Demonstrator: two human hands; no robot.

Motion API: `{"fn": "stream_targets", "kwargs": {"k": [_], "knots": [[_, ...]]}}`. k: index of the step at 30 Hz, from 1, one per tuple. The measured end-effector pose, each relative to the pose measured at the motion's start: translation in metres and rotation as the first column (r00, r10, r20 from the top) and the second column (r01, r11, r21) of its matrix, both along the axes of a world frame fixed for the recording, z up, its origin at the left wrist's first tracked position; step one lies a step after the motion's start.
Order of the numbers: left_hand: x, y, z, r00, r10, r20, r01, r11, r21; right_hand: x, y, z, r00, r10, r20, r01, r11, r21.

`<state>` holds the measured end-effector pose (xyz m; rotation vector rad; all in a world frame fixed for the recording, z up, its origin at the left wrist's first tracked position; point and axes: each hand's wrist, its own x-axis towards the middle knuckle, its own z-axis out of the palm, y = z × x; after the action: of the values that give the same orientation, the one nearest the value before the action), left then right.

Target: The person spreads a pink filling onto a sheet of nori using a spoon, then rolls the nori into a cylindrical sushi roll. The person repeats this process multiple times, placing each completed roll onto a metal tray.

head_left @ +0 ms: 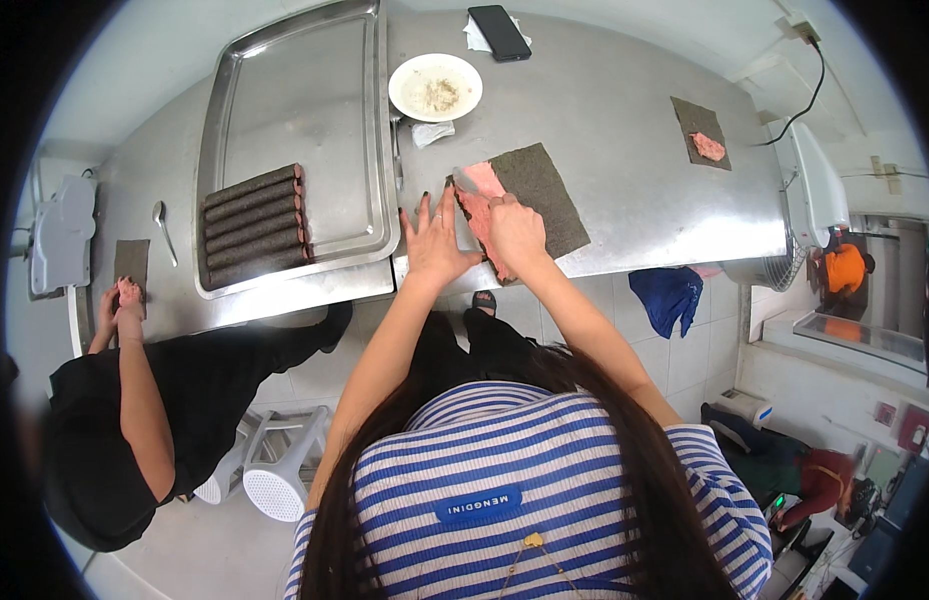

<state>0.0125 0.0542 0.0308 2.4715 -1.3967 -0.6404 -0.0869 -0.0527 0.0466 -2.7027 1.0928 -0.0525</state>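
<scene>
A dark green nori sheet (545,201) lies on the steel table before me, its left part covered with pink minced meat paste (481,213). My right hand (515,232) is closed in a fist over the paste. From it a metal spoon (465,181) points up and left, its rounded end on the paste and its handle hidden in my fingers. My left hand (442,243) rests flat with fingers spread, at the left edge of the sheet; its fingertips are close to the paste.
Left of me, a large steel tray (382,200) holds several nori rolls (252,226). A white bowl (435,88) and a phone (499,33) stand farther back. Another nori sheet with meat (701,134) lies far right. A co-worker's hands (124,302) work at left, near a loose spoon (164,233).
</scene>
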Motion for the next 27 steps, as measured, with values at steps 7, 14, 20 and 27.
{"fn": "stream_targets", "kwargs": {"k": [7, 14, 20, 27], "knots": [[-0.012, 0.019, -0.011, 0.996, 0.089, -0.014, -0.09, 0.972, -0.218, -0.074, -0.043, 0.048, 0.963, 0.18, 0.2, -0.202, 0.975, 0.097], [-0.054, 0.041, -0.007, 0.991, 0.119, -0.06, -0.132, 0.937, -0.325, -0.128, -0.06, 0.066, 0.869, 0.493, -0.051, -0.485, 0.867, 0.112], [-0.075, 0.033, -0.017, 0.978, 0.204, -0.034, -0.205, 0.936, -0.285, -0.082, -0.077, 0.044, 0.769, 0.633, -0.086, -0.626, 0.774, 0.092], [-0.077, 0.031, -0.011, 0.963, 0.264, -0.059, -0.271, 0.94, -0.208, -0.041, -0.094, 0.052, 0.793, 0.609, -0.037, -0.61, 0.792, -0.034]]}}
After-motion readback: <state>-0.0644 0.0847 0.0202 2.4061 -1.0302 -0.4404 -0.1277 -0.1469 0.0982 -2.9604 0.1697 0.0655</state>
